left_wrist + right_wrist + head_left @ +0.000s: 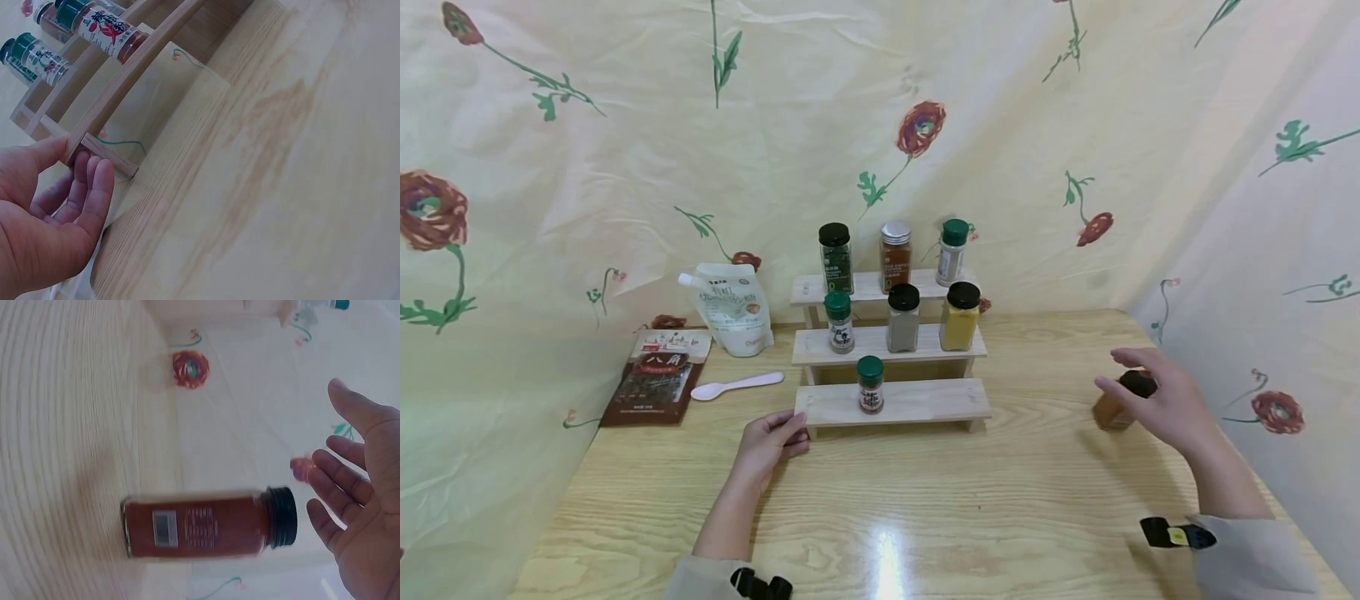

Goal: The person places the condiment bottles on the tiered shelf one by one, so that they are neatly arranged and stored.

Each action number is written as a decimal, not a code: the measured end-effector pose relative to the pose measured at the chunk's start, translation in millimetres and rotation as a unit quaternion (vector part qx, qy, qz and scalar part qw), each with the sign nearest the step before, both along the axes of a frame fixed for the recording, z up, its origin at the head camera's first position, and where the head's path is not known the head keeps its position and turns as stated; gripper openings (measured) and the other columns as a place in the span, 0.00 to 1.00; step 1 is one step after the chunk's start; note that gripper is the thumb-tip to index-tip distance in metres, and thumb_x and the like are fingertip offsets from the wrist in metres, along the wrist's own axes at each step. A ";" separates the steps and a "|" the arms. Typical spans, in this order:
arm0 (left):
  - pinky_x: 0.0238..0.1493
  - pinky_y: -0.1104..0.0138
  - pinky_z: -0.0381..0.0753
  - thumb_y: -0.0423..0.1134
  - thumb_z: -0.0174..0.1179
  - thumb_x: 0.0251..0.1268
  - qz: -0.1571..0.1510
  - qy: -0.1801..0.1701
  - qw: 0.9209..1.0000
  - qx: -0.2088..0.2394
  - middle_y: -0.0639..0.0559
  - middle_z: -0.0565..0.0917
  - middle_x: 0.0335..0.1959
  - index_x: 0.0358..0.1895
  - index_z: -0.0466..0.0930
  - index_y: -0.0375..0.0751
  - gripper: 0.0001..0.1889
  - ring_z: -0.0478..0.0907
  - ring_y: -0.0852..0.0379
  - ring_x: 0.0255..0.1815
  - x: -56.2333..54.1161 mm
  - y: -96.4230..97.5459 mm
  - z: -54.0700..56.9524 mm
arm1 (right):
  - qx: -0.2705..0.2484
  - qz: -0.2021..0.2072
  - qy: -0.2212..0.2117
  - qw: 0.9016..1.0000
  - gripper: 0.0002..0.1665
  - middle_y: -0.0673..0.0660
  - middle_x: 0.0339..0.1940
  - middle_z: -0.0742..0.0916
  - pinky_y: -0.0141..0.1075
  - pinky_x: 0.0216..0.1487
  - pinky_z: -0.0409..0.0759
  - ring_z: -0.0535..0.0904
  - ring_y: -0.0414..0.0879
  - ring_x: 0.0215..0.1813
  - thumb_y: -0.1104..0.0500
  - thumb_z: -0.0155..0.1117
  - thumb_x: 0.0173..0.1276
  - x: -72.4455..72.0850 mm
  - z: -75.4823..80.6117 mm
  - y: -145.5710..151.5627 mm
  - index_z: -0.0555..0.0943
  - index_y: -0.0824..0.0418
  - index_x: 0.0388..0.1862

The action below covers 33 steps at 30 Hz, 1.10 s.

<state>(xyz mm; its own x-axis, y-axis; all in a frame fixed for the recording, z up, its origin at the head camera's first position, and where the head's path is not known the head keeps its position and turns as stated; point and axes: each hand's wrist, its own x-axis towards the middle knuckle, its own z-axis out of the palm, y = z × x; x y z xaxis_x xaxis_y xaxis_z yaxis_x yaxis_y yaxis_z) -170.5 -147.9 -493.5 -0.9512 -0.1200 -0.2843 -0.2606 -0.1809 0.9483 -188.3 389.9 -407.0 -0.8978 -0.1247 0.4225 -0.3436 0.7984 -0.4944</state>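
Observation:
My left hand [770,450] holds the left end of the lowest step of a wooden tiered spice rack [925,403], thumb on top and fingers below, as the left wrist view also shows. Off to the right, my right hand [1172,400] hovers by a spice jar [200,526] with red-brown contents and a black lid. In the right wrist view its fingers are spread, with a gap between them and the lid. A green-capped spice bottle [870,385] stands on the lowest step.
On the middle step are a green-capped bottle [839,322], a grey spice jar [903,318] and a yellow one [960,317]. Three more containers fill the top step. A white pouch [735,312], a brown star anise packet [657,379] and a spoon [737,386] lie left.

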 end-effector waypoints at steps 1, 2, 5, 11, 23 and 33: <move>0.40 0.67 0.91 0.32 0.63 0.72 0.001 0.000 1.000 -0.001 0.45 0.84 0.34 0.61 0.72 0.18 0.22 0.84 0.59 0.32 -0.2 0.2 0.1 | 0.001 -0.005 0.001 1.000 0.29 0.69 0.56 0.83 0.23 0.43 0.68 0.75 0.57 0.53 0.57 0.75 0.66 0.5 -0.3 2.6 0.78 0.67 0.62; 0.39 0.67 0.91 0.31 0.63 0.72 0.002 -0.001 1.000 -0.002 0.45 0.84 0.34 0.60 0.72 0.18 0.22 0.84 0.59 0.32 -0.3 0.5 0.1 | 0.000 -0.005 0.004 1.000 0.29 0.69 0.56 0.83 0.23 0.43 0.68 0.75 0.52 0.53 0.58 0.74 0.66 0.7 -1.0 5.3 0.78 0.68 0.62; 0.39 0.67 0.91 0.31 0.63 0.72 0.006 -0.004 1.000 -0.003 0.45 0.84 0.33 0.59 0.73 0.18 0.20 0.84 0.58 0.32 -0.7 1.0 -0.3 | -0.013 -0.009 0.015 1.000 0.28 0.70 0.55 0.83 0.21 0.44 0.67 0.72 0.32 0.52 0.60 0.75 0.65 0.6 -4.6 12.4 0.79 0.69 0.61; 0.39 0.67 0.91 0.31 0.63 0.71 0.007 -0.006 1.000 -0.004 0.45 0.84 0.33 0.59 0.73 0.18 0.21 0.84 0.58 0.32 -0.4 0.9 -0.6 | -0.018 -0.015 0.001 1.000 0.29 0.70 0.55 0.83 0.11 0.45 0.62 0.63 0.16 0.52 0.58 0.75 0.66 2.7 -13.7 26.2 0.78 0.70 0.61; 0.40 0.67 0.91 0.31 0.63 0.71 0.006 -0.005 1.000 -0.004 0.42 0.84 0.36 0.60 0.73 0.18 0.21 0.84 0.58 0.32 -0.4 0.7 -1.0 | -0.013 -0.021 -0.007 1.000 0.28 0.71 0.53 0.82 0.09 0.42 0.67 0.62 0.15 0.50 0.59 0.75 0.65 -1.5 -30.7 47.1 0.78 0.73 0.59; 0.41 0.66 0.91 0.32 0.63 0.72 0.004 -0.003 1.000 -0.006 0.42 0.84 0.36 0.61 0.72 0.18 0.22 0.83 0.58 0.32 -0.1 0.7 -0.1 | -0.003 -0.031 -0.058 0.998 0.30 0.74 0.57 0.80 0.09 0.40 0.68 0.74 0.42 0.51 0.53 0.72 0.70 -6.1 -36.9 50.5 0.77 0.71 0.63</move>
